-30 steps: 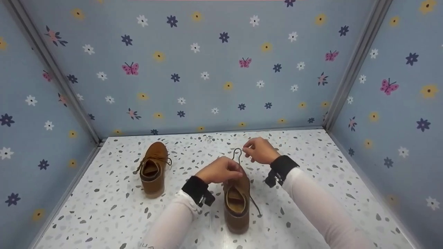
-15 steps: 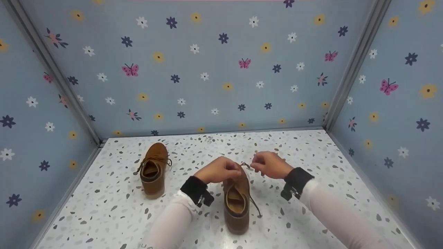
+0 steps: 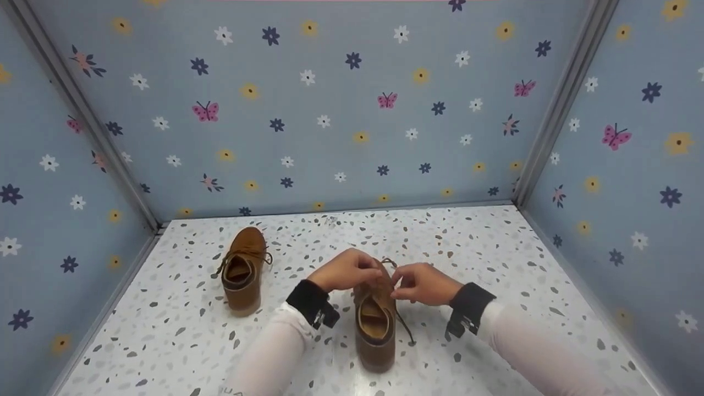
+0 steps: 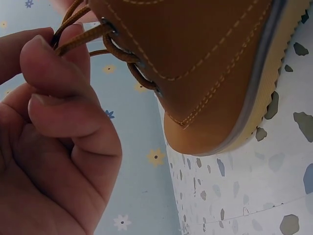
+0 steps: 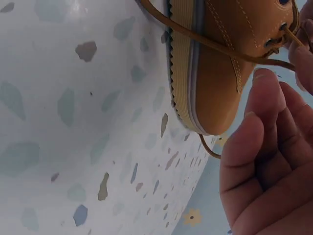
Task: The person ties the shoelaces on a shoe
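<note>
The near shoe (image 3: pixel 375 352) stands close to the middle of the worktop (image 3: pixel 313 234), heel to the near side. The left hand (image 3: pixel 346 269) holds its laces (image 4: pixel 85 39) pinched; the right hand (image 3: pixel 426 284) has a narrow grip — just beside a loose lace (image 5: pixel 220 47). Farther and left, with wide room between, is the second shoe (image 3: pixel 248 238). The worktop's far edge meets a flowered wall (image 3: pixel 330 148).

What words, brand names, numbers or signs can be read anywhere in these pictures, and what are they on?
No text can be read in any view.
Left sleeve: faint marks at the head view's bottom edge, perhaps letters, too small and cut off to read.
Near shoe, other shoe, black wristbands: no legible lettering.
Back wall: only printed flowers and butterflies.
</note>
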Tool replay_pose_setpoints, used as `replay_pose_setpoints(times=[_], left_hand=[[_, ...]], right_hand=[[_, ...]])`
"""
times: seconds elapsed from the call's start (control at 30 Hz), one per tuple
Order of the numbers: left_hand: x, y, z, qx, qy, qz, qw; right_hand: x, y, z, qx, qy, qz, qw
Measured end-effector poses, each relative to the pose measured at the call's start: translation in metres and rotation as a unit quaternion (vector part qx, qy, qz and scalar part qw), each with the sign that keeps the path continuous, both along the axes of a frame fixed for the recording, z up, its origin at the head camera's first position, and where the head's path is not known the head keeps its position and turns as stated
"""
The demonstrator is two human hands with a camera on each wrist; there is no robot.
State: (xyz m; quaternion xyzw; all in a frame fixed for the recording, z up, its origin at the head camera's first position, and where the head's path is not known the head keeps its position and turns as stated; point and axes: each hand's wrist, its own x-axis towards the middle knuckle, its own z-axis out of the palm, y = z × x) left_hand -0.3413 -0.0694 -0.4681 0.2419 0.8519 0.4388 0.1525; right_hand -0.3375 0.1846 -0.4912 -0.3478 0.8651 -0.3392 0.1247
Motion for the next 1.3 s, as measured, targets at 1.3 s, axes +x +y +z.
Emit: replay_pose_setpoints(times=[1.3], left_hand=[[0.001,-0.007,-0.004,-0.002,0.026,0.02,0.9995]], right_hand=[[0.004,0.055,0.027,0.171,0.054,-0.021,0.9837]])
